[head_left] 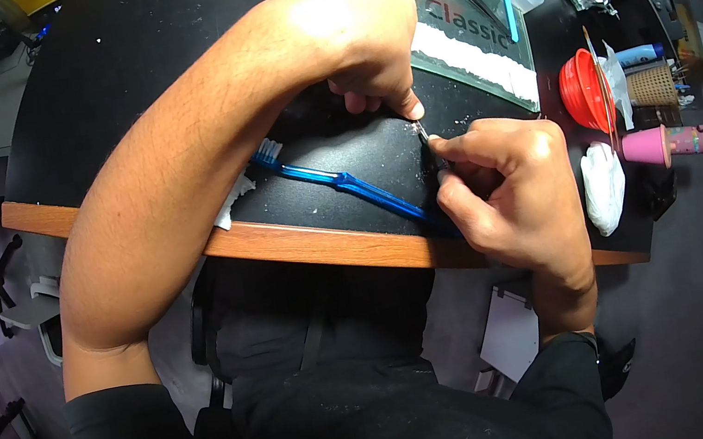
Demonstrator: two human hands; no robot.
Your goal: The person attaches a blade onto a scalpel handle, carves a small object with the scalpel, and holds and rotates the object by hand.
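within right hand (519,181), thin tool (423,133) mostly hidden

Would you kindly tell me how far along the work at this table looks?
Looks done: the white strip is laid across the glass plate. In hand: the right hand pinches a thin tool, its tip by the thumb of the left hand. Left: perhaps clearing the pale specks near it; whether more remains, I cannot tell.
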